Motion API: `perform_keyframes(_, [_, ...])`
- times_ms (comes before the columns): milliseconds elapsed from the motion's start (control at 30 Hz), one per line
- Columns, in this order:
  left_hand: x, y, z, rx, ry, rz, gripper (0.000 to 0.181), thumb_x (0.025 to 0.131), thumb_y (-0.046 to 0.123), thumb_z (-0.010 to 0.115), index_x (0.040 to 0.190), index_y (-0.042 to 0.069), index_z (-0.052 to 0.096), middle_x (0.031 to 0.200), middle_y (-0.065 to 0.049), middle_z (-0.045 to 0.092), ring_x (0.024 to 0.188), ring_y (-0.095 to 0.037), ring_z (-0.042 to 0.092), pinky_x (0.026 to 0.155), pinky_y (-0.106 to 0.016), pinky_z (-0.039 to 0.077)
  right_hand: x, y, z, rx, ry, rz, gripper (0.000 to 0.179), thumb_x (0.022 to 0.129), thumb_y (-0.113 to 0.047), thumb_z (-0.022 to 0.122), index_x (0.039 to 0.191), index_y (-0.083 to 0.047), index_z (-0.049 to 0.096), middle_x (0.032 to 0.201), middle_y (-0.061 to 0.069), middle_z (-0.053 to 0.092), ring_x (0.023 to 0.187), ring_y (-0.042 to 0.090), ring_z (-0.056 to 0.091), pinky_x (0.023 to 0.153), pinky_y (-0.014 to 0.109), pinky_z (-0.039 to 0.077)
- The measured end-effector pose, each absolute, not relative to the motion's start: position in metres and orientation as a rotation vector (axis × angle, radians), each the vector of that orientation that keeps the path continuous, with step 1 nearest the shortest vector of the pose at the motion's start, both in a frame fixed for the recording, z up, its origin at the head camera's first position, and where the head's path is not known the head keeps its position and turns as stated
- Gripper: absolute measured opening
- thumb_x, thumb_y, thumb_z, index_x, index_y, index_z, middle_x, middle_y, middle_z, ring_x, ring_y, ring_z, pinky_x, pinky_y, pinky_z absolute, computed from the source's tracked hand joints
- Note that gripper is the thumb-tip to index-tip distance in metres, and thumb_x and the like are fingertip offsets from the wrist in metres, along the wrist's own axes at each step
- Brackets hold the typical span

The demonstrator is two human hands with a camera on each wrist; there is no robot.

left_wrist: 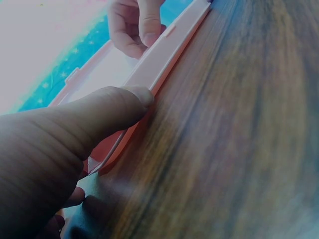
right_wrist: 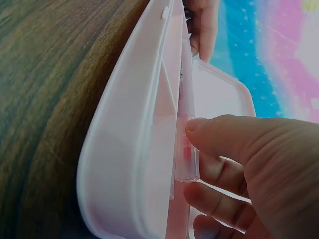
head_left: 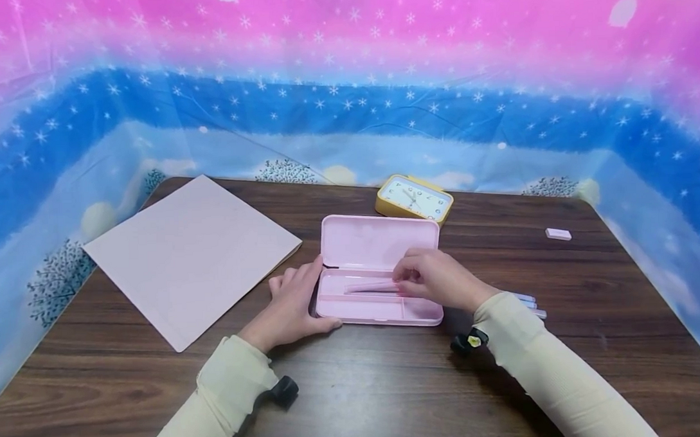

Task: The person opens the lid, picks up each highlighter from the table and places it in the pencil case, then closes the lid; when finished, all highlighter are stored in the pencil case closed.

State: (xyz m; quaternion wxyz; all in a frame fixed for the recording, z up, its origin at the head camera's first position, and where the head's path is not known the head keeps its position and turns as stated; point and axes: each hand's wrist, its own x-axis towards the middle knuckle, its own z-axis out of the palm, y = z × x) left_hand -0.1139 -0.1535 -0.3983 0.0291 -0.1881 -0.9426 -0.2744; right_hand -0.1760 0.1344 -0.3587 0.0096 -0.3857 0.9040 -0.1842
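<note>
A pink pencil case [head_left: 361, 311] lies on the table with its lid [head_left: 362, 240] raised. My left hand [head_left: 292, 307] grips the case's left end. Its thumb lies along the front edge, as the left wrist view also shows, and the other fingers reach toward the hinge side. Over the right half of the case, my right hand [head_left: 439, 278] pinches a pink pen [right_wrist: 186, 94] with a clear cap. This pen lies lengthwise in the rear compartment. Whether other pens lie under it is hard to tell.
Behind the case stands a yellow alarm clock [head_left: 414, 200]. A large pale pink square board [head_left: 195, 256] covers the left of the table [head_left: 356, 398]. A small white eraser [head_left: 558, 234] sits far right. Several pens [head_left: 529, 300] are partly hidden by the right sleeve.
</note>
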Motion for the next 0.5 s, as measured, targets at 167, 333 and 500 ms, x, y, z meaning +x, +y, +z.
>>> perform_keyframes(167, [-0.1138, -0.1535, -0.3994, -0.578, -2.906, -0.837, 0.112, 0.072, 0.049, 0.083, 0.155, 0.001, 0.023, 0.146, -0.013, 0.047, 0.112, -0.027, 0.042, 0.088, -0.046, 0.021, -0.1762, 0.1357, -0.3590, -1.187, 2.819, -0.584, 0.011, 0.086, -0.020, 0.077, 0.097, -0.020, 0.075, 0.090, -0.009, 0.065, 0.080, 0.007, 0.058, 0.077, 0.029, 0.051])
perform_keyframes(333, [-0.1141, -0.1531, -0.3986, -0.576, -2.908, -0.828, 0.113, 0.072, 0.049, 0.083, 0.155, 0.001, 0.023, 0.146, -0.013, 0.047, 0.112, -0.028, 0.042, 0.088, -0.046, 0.022, -0.1760, 0.1360, -0.3569, -1.165, 2.819, -0.586, 0.011, 0.086, -0.020, 0.077, 0.097, -0.019, 0.074, 0.090, -0.009, 0.065, 0.079, 0.008, 0.057, 0.077, 0.029, 0.051])
perform_keyframes(500, [-0.1145, -0.1531, -0.3992, -0.575, -2.915, -0.819, 0.113, 0.072, 0.049, 0.083, 0.155, 0.000, 0.023, 0.145, -0.014, 0.047, 0.112, -0.028, 0.042, 0.088, -0.046, 0.022, -0.1740, 0.1364, -0.3528, -1.146, 2.813, -0.584, 0.011, 0.087, -0.019, 0.075, 0.098, -0.019, 0.074, 0.090, -0.009, 0.065, 0.080, 0.010, 0.058, 0.077, 0.029, 0.051])
